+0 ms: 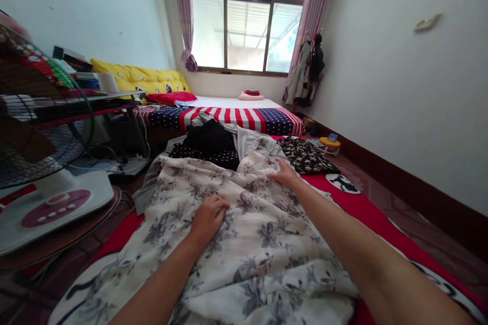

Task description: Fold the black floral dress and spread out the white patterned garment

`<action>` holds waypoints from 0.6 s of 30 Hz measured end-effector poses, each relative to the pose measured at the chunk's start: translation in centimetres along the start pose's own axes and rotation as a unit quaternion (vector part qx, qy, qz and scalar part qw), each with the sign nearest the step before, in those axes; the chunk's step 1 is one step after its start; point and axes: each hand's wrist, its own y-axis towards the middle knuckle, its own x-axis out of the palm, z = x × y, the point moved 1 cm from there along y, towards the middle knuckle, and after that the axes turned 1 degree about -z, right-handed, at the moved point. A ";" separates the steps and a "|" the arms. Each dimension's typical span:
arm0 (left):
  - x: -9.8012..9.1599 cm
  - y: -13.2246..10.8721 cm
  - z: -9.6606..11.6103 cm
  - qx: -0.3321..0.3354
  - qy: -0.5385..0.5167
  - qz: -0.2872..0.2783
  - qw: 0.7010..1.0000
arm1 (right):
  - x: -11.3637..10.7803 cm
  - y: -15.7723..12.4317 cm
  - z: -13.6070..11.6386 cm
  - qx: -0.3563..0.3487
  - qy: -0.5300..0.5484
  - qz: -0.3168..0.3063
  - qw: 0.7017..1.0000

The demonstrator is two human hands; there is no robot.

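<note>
A white cloth with grey flowers (247, 233) lies spread and wrinkled over a red mat (366, 218). My left hand (209, 217) rests on the middle of the cloth, fingers bent and pressed together; whether any fabric is pinched is hidden. Near the far right part of the cloth is my right hand (282, 173), its thumb and fingers apart, touching the fabric. Beyond the cloth lie a black garment (211, 137), a black polka-dot fabric (202, 155) and a grey garment (257, 143). A black floral cloth (305, 155) lies to the right of them.
At the left, a fan (41, 111) on a white base stands beside a desk (114, 95). A low bed (232, 103) with a striped, starred cover lies under the window. A small yellow stool (330, 142) is by the right wall.
</note>
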 end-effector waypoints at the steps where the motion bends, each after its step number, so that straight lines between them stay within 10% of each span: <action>1: 0.0 -0.2 0.0 0.008 -0.008 0.003 1.000 | 0.6 0.1 -0.7 -0.015 -0.015 -0.019 1.000; 8: -0.9 -0.3 0.8 0.040 -0.063 0.067 0.995 | -0.3 0.9 -3.3 -0.058 -0.131 -0.077 0.987; 18: -0.6 -0.1 0.2 0.052 0.030 0.014 0.998 | -4.3 5.6 -2.0 -0.014 -0.053 0.142 0.988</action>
